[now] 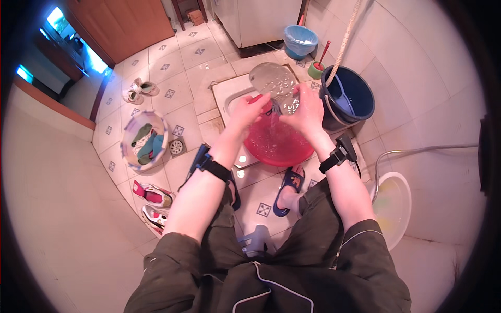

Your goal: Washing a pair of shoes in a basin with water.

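Note:
My left hand (249,112) grips a small red item (265,104) with a dark part at its right end. The fingers hide much of it, so I cannot tell its exact kind. My right hand (307,111) is wet, with thumb and fingers spread and nothing in them, just right of that item. Both hands are over a red plastic basin (280,148) that holds water, and water seems to run down into it between them. Behind the basin is a translucent round basin or lid (270,74) with wet, bubble-like marks.
A white squat toilet pan (235,96) lies under the basins. At right stand a dark bucket (338,121) with a blue dipper (344,102) and a whitish tub (395,211). A laundry basket (163,131), sneakers (154,195) and a floor drain (176,147) are left.

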Demonstrator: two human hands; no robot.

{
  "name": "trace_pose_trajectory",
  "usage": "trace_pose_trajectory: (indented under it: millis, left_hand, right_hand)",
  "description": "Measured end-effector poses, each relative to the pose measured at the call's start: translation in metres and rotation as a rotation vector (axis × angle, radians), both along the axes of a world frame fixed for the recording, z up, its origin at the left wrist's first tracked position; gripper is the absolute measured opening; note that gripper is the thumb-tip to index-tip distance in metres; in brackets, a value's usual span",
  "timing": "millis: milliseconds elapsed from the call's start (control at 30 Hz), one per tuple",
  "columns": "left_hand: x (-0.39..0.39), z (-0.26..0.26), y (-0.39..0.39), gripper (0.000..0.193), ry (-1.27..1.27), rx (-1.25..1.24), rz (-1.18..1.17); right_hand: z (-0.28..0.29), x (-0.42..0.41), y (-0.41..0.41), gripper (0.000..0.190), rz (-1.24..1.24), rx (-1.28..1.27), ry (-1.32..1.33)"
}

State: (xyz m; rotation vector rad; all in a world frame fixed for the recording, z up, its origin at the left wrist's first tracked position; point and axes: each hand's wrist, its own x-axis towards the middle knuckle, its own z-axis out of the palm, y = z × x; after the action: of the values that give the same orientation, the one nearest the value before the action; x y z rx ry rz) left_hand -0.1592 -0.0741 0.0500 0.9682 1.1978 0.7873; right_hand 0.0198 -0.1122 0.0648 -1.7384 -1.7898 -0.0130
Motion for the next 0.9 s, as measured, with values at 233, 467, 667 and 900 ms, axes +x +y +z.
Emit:
trace_pose_trajectory:
  millis: [233, 467, 667, 900]
  left_hand:
    - [0.028, -0.002, 0.008, 0.057, -0.343, -0.288, 0.024]
    - [0.040, -0.033, 0.012, 0.045, -0.514, -0.315, 0.065]
    - [0.010, -0.034, 0.026, 0.049, -0.445, -0.170, 0.196]
    - [0.000, 0.018, 0.012, 0.098, -0.096, 0.428, -0.089]
  right_hand:
    - [-0.003, -0.029, -0.018, 0.056, 0.126, 0.127, -0.254]
    - [-0.022, -0.038, -0.033, 0.030, 0.166, 0.251, -0.425]
    - [0.004, -0.018, -0.039, 0.040, 0.222, -0.086, 0.689]
    - [-0.056, 0.034, -0.012, 0.035, -0.270, -0.603, 1.367]
